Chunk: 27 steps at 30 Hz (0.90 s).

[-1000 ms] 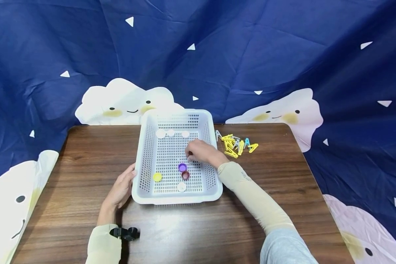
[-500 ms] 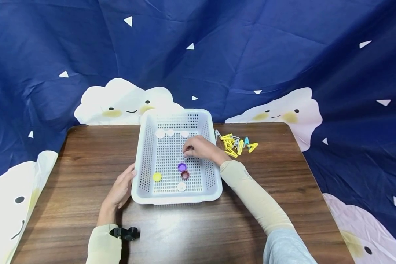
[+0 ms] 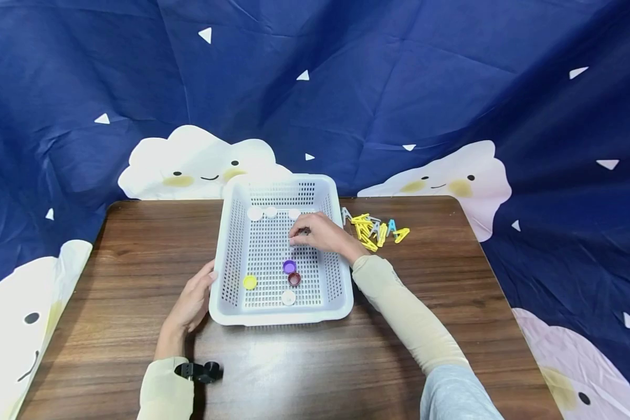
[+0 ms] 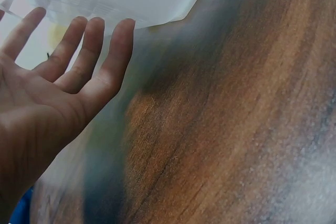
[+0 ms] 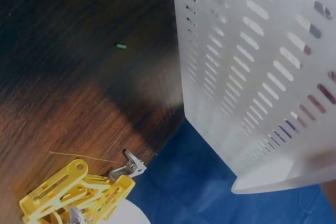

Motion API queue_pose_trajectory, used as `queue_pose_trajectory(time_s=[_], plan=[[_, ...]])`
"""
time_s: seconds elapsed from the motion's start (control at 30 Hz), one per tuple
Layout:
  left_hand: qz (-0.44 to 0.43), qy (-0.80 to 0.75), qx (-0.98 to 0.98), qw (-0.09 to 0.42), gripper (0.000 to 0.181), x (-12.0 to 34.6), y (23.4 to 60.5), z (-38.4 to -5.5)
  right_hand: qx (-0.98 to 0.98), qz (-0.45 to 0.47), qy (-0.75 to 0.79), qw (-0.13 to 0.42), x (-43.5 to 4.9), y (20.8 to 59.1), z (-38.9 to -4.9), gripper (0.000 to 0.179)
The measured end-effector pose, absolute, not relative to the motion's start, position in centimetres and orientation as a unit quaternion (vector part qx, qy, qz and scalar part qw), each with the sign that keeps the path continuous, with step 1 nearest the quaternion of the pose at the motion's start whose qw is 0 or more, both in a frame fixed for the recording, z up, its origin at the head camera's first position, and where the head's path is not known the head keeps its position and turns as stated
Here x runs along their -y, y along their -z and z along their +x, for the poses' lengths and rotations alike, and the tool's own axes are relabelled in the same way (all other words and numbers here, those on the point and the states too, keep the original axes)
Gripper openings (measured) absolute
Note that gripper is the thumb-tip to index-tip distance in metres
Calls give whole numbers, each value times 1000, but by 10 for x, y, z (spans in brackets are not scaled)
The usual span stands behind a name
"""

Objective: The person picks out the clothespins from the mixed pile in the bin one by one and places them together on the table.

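Note:
A white plastic basket with slotted walls stands on the table. My left hand rests its fingertips against the basket's left side, fingers fairly straight; in the left wrist view the fingers reach up to the basket's wall. Over the basket floor, my right hand pinches a small white bottle cap, mostly hidden by the fingertips. Just nearer lie a purple cap and a dark red cap. A yellow cap and a white cap lie towards the front.
Along the basket's far end lie three white caps. Right of the basket is a pile of yellow, grey and blue clothespins. A small green piece lies on the wooden table. A blue cloth hangs behind.
My right hand has shifted a little left and away over the basket floor, its fingertips still together. The left hand and the caps lying in the basket have stayed put.

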<state>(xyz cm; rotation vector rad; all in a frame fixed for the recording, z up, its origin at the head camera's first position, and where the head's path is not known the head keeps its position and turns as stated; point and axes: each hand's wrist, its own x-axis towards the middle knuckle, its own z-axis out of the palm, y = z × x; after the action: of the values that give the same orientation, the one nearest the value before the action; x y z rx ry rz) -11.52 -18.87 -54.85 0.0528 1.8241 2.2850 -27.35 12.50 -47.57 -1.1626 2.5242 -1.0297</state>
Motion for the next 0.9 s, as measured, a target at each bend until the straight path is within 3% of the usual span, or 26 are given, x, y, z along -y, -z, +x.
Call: queue_pose_trajectory(time_s=[0.9], plan=[[13, -778, -615, 124, 59, 188, 546, -115, -840, -330, 429, 46, -150, 457, -260, 5]])
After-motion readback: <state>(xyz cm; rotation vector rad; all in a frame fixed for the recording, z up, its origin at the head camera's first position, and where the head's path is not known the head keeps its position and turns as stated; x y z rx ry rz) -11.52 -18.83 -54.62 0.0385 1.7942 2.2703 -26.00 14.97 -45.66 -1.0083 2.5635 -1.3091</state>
